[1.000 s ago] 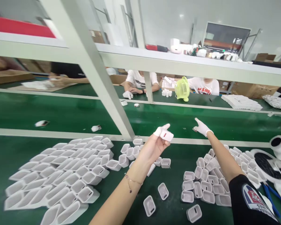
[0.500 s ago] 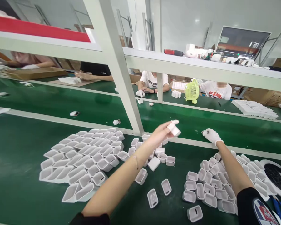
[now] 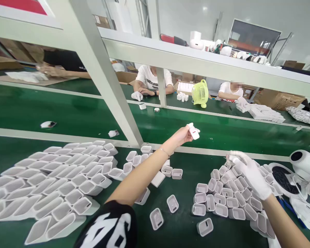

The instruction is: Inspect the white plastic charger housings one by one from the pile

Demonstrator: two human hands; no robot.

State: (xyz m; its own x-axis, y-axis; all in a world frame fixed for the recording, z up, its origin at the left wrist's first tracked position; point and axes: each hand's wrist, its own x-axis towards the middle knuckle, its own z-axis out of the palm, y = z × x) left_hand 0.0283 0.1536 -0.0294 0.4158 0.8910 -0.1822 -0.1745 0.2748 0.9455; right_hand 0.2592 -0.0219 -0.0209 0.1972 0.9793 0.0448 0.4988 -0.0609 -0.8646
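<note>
My left hand (image 3: 182, 136), bare apart from a white covering on a fingertip, is closed around a small white plastic housing (image 3: 194, 133) with a slot in its face. It is held over the green conveyor belt (image 3: 167, 125). My right hand (image 3: 250, 175), in a white glove, hovers over a cluster of open white housings (image 3: 227, 201) at the right. Its fingertips are pinched together; what lies between them is too small to make out. Loose white housings (image 3: 156, 219) stand on the green table between my arms.
A large block of white housings (image 3: 64, 177) fills the left. A slanting post (image 3: 105, 79) and a shelf (image 3: 196, 57) frame the belt. Co-workers sit opposite, near a green fan (image 3: 200, 93). A white appliance (image 3: 303, 165) and blue-handled pliers (image 3: 291, 210) lie far right.
My right hand has moved back from the belt to above the right cluster. My left hand still holds the housing, now turned so its slot shows. The whole view has swung right.
</note>
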